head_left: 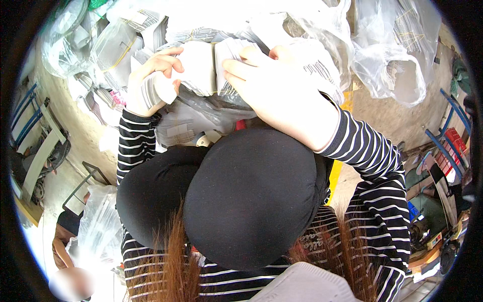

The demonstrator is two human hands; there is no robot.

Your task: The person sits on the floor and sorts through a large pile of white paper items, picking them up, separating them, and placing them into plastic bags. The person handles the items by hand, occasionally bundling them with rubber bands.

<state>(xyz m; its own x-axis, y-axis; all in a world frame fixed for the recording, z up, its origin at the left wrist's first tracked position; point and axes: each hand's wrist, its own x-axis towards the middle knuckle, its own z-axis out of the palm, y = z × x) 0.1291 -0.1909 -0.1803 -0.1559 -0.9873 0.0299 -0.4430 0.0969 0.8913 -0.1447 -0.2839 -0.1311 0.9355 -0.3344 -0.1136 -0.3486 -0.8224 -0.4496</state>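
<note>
Clear plastic bags point(372, 58) crowd the background. I see the left hand point(137, 84) curled around a paper-slip stack point(165, 89), beside paper bundles point(198, 65); the right hand point(282, 93) lies over them, fingers spread, grip unclear to me.

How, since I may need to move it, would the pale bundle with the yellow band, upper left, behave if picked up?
The pale bundle would probably lift as one piece, given the yellow band across it. Its flat, broad face makes rolling unlikely, though its unbanded ends might flex.
</note>
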